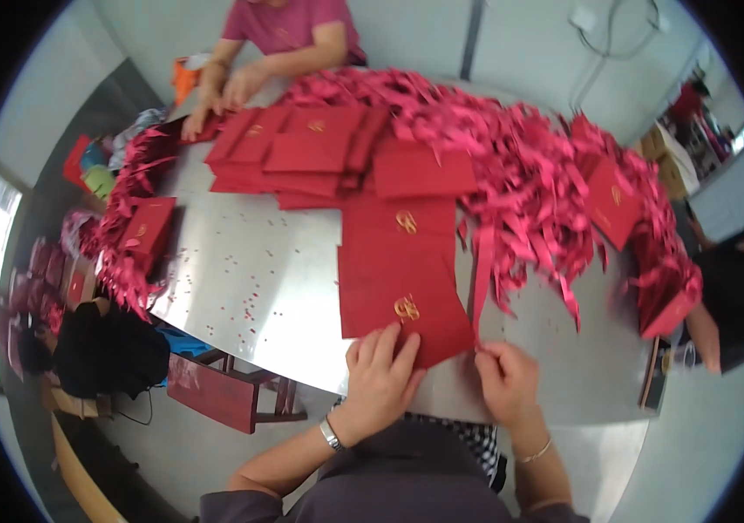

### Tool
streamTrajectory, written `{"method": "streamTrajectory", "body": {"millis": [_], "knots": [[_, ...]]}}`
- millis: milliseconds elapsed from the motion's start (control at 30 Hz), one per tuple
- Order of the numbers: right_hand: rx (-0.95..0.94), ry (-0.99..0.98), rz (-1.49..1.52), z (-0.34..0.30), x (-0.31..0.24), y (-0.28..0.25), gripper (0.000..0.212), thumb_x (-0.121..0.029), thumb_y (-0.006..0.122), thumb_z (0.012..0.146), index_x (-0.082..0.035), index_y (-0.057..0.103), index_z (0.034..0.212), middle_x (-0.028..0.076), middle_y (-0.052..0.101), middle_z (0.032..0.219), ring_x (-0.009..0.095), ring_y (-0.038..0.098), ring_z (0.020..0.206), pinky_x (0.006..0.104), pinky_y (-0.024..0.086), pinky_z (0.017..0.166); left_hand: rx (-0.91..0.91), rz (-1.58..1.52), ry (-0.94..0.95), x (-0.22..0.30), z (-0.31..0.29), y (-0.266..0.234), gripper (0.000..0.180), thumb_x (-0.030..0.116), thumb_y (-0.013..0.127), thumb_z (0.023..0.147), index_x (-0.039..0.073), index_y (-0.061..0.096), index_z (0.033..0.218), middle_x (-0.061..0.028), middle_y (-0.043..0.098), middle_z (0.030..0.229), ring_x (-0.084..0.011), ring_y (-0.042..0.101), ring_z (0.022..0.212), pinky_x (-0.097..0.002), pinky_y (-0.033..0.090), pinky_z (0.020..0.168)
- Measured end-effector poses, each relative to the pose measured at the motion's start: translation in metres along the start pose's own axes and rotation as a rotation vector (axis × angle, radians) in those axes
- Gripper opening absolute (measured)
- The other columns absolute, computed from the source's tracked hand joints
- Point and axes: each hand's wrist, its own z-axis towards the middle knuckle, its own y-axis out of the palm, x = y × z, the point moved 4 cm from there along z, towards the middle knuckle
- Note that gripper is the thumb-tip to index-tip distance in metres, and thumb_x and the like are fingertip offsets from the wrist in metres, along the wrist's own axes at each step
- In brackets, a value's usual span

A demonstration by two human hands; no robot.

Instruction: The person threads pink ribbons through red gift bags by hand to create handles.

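In front of me lies a flat red piece with a gold emblem, a bag or a folder, I cannot tell which. My left hand rests on its near edge with the fingers stretched out and apart. My right hand is closed in a pinch beside the piece's near right corner. Between its thumb and fingers is the end of a narrow red ribbon, which runs away from me along the piece's right side. A second red piece lies just beyond, partly covered by the first.
Stacks of red pieces stand farther back, beside a heap of pink-red ribbons. More lie along both ends of the metal table, among small red scraps. A co-worker handles pieces at the far side. A dark red stool stands at left.
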Motion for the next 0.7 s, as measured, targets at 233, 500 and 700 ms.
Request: {"method": "streamTrajectory", "body": {"millis": [233, 500, 700], "knots": [[0.024, -0.239, 0.068, -0.002, -0.032, 0.008, 0.011, -0.003, 0.068, 0.083, 0.000, 0.066, 0.093, 0.014, 0.065, 0.079, 0.028, 0.062, 0.068, 0.0333, 0.050, 0.063, 0.026, 0.011, 0.009, 0.000, -0.010, -0.005, 0.055, 0.027, 0.076, 0.076, 0.008, 0.059, 0.125, -0.0181, 0.051, 0.130, -0.0346, 0.048, 0.118, -0.0478, 0.035, 0.099], [0.118, -0.492, -0.066, 0.020, -0.042, -0.001, 0.014, -0.010, 0.072, 0.082, -0.001, 0.068, 0.093, 0.013, 0.065, 0.084, 0.027, 0.062, 0.068, 0.0342, 0.050, 0.061, 0.022, 0.026, 0.009, 0.000, -0.004, -0.007, 0.052, 0.028, 0.075, 0.077, 0.009, 0.061, 0.123, -0.0171, 0.052, 0.131, -0.0343, 0.049, 0.118, -0.0467, 0.036, 0.099], [0.173, -0.510, 0.076, 0.028, -0.019, -0.003, 0.015, -0.010, 0.074, 0.080, -0.002, 0.070, 0.092, 0.010, 0.066, 0.079, 0.026, 0.060, 0.064, 0.0347, 0.048, 0.058, 0.024, 0.027, 0.015, 0.004, -0.004, -0.006, 0.050, 0.027, 0.076, 0.076, 0.009, 0.063, 0.121, -0.0171, 0.053, 0.130, -0.0345, 0.050, 0.117, -0.0469, 0.037, 0.099]]}}
